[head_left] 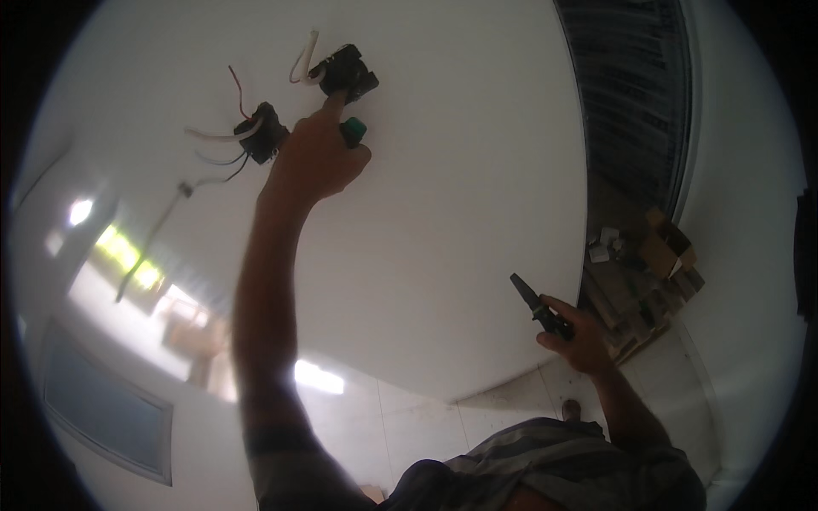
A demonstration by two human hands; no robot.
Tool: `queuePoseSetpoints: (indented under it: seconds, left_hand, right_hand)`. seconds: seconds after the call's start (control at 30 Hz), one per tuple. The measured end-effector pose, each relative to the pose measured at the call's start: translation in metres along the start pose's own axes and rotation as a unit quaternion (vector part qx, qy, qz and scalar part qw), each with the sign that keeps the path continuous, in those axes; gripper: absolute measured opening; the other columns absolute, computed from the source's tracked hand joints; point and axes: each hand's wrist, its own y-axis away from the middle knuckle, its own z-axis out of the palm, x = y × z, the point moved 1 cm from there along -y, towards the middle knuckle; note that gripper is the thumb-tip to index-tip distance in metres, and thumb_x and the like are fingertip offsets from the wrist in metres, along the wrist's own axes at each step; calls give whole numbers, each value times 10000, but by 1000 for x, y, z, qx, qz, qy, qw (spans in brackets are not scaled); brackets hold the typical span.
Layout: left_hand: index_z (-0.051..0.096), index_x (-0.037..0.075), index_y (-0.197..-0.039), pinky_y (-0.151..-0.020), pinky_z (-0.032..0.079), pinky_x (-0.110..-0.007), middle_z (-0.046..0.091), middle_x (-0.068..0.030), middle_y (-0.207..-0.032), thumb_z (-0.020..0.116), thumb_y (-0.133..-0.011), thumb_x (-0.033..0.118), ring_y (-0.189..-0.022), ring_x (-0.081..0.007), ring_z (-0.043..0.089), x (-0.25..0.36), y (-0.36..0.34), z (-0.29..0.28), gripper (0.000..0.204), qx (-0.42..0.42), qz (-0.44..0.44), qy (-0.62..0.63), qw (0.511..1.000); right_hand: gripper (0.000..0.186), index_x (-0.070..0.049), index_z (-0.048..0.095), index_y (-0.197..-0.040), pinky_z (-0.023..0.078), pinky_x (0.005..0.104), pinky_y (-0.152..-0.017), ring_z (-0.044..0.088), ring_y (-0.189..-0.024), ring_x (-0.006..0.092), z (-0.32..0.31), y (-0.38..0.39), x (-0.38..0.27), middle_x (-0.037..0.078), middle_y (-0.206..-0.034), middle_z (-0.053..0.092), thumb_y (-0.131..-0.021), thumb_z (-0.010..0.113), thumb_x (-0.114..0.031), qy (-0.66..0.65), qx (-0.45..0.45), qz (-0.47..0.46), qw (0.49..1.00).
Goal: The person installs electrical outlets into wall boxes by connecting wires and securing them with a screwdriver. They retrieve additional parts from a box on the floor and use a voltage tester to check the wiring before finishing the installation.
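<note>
My left hand [319, 157] reaches up along a white wall, its fingers curled round a green-ended object [354, 131] whose full shape is hidden in the grip. A fingertip meets the lower edge of a black electrical box [344, 71], from which a pale wire loops out. Just left of that hand sits a second black electrical box [262, 133], with red, white and dark wires sticking out. Lower down, at my right side, my right hand [584, 336] grips a pair of pliers [542, 312] by the handles, the dark jaws pointing up and left.
Beyond the wall's right edge stands a dark glazed panel [630, 94]. Below it on the floor lie an open cardboard box [666, 245], stacked boards and small white pieces [605, 245]. A grey-paned window or door [106, 400] is at lower left. Pale tiles [417, 434] cover the floor.
</note>
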Motion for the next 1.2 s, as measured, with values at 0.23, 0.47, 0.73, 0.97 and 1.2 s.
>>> queuePoseSetpoints:
  seconds: [0.23,0.47,0.73,0.97,1.2]
  left_hand:
    - [541,-26,-1252,-873,560,-524,671,-279,-1068,641,-793,201,-999,-441,673,17,-38,-4,522,21,-9,-126,992]
    - [541,67,-1385,-455,458,-281,594,-45,-763,623,-864,102,-519,-110,529,-81,-50,20,529,13,0,160,987]
    - [472,70,-1480,-582,469,-315,532,-44,-659,584,-986,252,-565,-124,501,-148,-85,26,538,-1,-50,73,996]
    - [656,85,-1176,-577,419,-304,556,-21,-632,658,-975,455,-538,-93,485,-149,-43,-5,421,155,177,17,972]
    - [559,32,-1207,-412,346,-231,530,15,-643,683,-968,281,-491,-55,455,24,81,146,367,-147,-134,615,763]
  right_hand:
    - [657,-54,533,-1443,501,292,-933,635,-1033,133,-6,2,9,93,-1151,701,-844,793,-125,-13,44,-59,997]
    - [639,-46,534,-1430,521,304,-917,662,-1005,150,12,1,24,93,-1154,711,-851,791,-134,-35,87,-39,995]
    - [642,-66,536,-1436,520,314,-925,668,-1039,166,13,6,21,105,-1160,711,-850,782,-155,-27,79,61,995]
    - [676,-79,530,-1440,528,352,-918,687,-1031,222,-9,6,75,133,-1191,711,-829,800,-180,38,96,90,991]
    - [472,-23,615,-1226,550,335,-677,666,-724,180,-92,2,168,102,-881,678,-810,784,-168,-124,117,395,903]
